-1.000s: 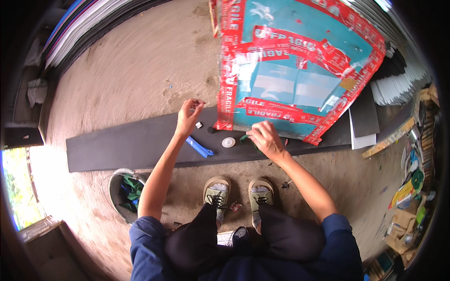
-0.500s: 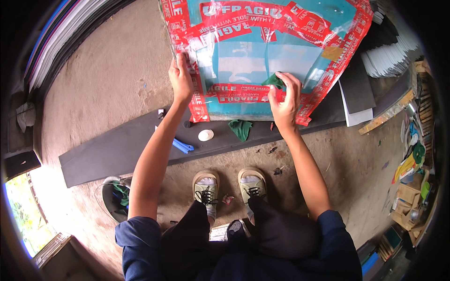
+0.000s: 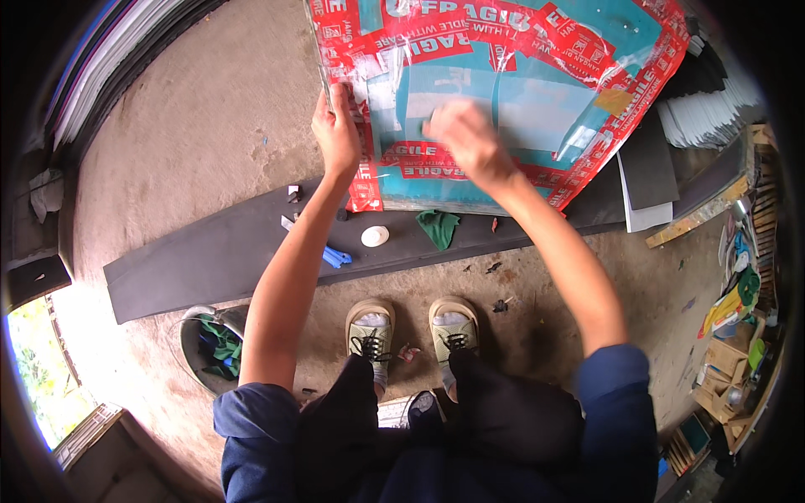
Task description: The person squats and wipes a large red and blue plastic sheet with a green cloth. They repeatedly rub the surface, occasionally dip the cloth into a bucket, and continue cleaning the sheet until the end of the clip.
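A teal screen-printing frame (image 3: 537, 117), edged with red printed tape, leans in front of me, its lower edge on a long black board (image 3: 193, 247). My left hand (image 3: 337, 138) is closed round its left edge. Smeared by motion, my right hand (image 3: 476, 147) is at the lower middle of the teal sheet, fingers drawn together. A trace of green shows at its fingertips, from the green cloth scrap seen there in the earlier frame. Below the frame, another green cloth scrap (image 3: 438, 228) lies on the board beside a round white cap-like piece (image 3: 375, 236).
A blue plastic piece (image 3: 335, 256) lies on the board by my left forearm. A bucket (image 3: 191, 344) of green scraps stands at the left. Stacks of sheets rise at the far left and far right (image 3: 708, 109). A cluttered wooden shelf (image 3: 725, 360) runs along the right side.
My right hand has swept left across the teal sheet, from its right part toward the middle. The frame sits a little further right in the view, and my left hand stays on its edge.
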Motion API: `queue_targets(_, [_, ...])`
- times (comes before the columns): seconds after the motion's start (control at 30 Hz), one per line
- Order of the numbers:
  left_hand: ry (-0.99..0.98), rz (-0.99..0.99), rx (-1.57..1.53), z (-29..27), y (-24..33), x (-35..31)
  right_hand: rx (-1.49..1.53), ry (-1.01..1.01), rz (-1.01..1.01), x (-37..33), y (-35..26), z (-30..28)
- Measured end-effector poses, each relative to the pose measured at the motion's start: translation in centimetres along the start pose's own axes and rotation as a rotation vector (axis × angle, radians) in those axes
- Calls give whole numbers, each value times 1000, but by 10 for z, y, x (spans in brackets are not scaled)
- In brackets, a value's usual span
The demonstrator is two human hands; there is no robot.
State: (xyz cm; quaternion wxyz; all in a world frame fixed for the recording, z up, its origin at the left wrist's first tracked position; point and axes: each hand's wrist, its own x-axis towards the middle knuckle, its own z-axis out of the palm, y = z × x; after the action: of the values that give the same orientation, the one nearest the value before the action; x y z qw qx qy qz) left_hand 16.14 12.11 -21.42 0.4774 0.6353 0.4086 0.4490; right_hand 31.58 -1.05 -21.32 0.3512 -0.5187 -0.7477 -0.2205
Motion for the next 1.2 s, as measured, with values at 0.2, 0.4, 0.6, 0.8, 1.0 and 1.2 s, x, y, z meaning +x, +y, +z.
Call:
queue_targets(0.2, [4,-13,19,-5,-3,0,-125,-62,-40,41,26,-37])
queue_targets(0.4, [6,32,-29,-3,-4,-1,-19,-202,69,-56,-3,-33])
queue_targets(0.6, [114,70,-8,5,1,-5,-95,-103,78,-13,22,-52])
queue_targets(0.8, [86,45,-59,6,-8,-4,-81,110,282,-36,-2,-42])
queue_targets(1.0, [125,125,-13,6,-11,0,-66,-94,202,-53,6,-53])
queue_targets(1.2, [131,81,-14,3,-11,-1,-120,291,252,41,26,-42])
